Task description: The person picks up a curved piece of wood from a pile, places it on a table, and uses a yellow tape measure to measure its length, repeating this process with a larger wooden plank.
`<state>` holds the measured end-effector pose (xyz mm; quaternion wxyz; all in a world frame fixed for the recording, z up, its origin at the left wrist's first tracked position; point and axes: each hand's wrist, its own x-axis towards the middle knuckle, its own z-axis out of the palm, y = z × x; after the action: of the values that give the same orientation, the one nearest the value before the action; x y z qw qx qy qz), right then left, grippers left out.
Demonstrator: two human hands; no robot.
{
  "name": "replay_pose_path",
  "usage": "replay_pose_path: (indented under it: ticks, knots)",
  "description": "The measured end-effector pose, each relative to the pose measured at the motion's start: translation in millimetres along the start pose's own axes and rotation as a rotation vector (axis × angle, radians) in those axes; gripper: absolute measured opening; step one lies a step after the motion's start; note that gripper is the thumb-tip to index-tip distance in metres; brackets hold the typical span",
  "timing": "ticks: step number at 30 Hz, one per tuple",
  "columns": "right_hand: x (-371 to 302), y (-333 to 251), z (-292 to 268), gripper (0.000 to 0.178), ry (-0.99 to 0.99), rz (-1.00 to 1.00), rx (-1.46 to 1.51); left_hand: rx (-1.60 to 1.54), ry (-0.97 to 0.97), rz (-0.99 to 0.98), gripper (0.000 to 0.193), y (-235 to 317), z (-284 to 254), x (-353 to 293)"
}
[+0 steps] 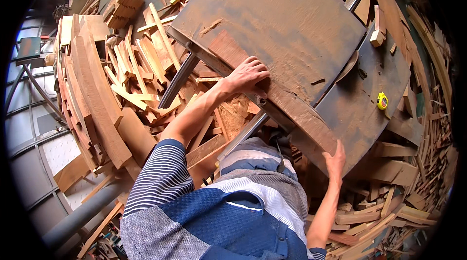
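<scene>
A long reddish-brown wooden board (pixel 302 110) lies slantwise along the near edge of a dusty metal machine table (pixel 287 21). My left hand (pixel 249 76) is closed over the board near its middle, the fingers bent together over its far side. My right hand (pixel 334 159) grips the board's right end, with the thumb up along the end and the other fingers mostly hidden. Beyond the right hand, a yellow tape measure (pixel 383 100) rests on the table's right section (pixel 365 119). A curved metal piece (pixel 348 67) stands at the gap between the two table sections.
Stacked long planks (pixel 92 89) and a heap of loose offcuts (pixel 141 65) stand at the left. Metal rails (pixel 179 79) jut from the table toward me. A small wood block (pixel 378 36) sits at the far right, with more scrap wood (pixel 384 211) piled at the lower right.
</scene>
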<state>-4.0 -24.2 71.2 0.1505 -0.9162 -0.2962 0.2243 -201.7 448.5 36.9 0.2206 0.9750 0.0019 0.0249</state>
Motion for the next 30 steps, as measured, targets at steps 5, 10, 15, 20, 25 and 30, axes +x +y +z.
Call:
replay_pose_path:
  ticks: [5,10,15,20,25,30]
  knots:
    - [11,10,-24,0.08,-0.045,0.058,0.023,0.006,0.048,0.025,0.057,2,20,31]
    - [3,37,-28,0.081,0.024,0.161,-0.009,-0.047,0.173,0.033,0.028,28,42,62]
    - [-14,57,-8,0.083,0.051,0.228,-0.04,-0.121,0.189,0.034,0.041,40,53,63]
    - [-11,56,-2,0.084,0.048,0.272,-0.014,-0.224,0.132,0.009,0.065,37,41,64]
    - [-10,52,-2,0.085,0.036,0.352,0.015,-0.203,0.146,0.021,0.07,32,53,61]
    - [-9,54,0,0.086,0.03,0.38,-0.004,-0.235,0.141,0.008,0.066,33,48,62]
